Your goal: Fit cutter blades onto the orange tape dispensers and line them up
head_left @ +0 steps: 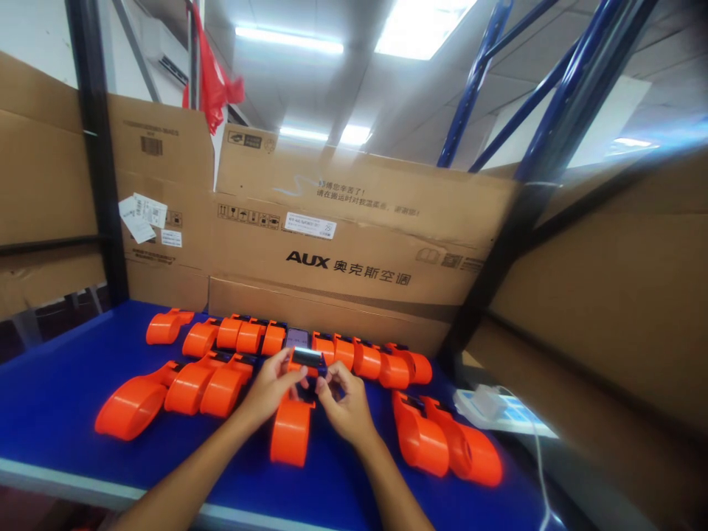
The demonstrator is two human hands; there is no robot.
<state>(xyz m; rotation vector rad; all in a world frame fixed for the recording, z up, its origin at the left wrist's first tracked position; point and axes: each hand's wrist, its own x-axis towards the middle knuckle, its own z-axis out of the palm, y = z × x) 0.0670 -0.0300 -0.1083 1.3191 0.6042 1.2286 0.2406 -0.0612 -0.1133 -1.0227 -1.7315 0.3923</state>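
Observation:
Both my hands are raised over the middle of a blue tabletop, around an orange tape dispenser (296, 366) with a dark roller-like strip across its top. My left hand (275, 383) grips its left side, thumb in front. My right hand (347, 402) has its fingers closed at the dispenser's right end, by a small dark blue part (321, 366). Just below the hands is an orange ring (290, 435); whether it belongs to the held dispenser or to another one, I cannot tell. My fingers partly hide the held piece.
Several similar orange dispensers stand in rows at the left (185, 387), back right (368, 360) and front right (423, 442). A phone-like rectangle (297, 338) is behind my hands. Cardboard panels (354, 236) and dark posts (99, 162) border the table; a white power strip (506, 409) with a cable lies right.

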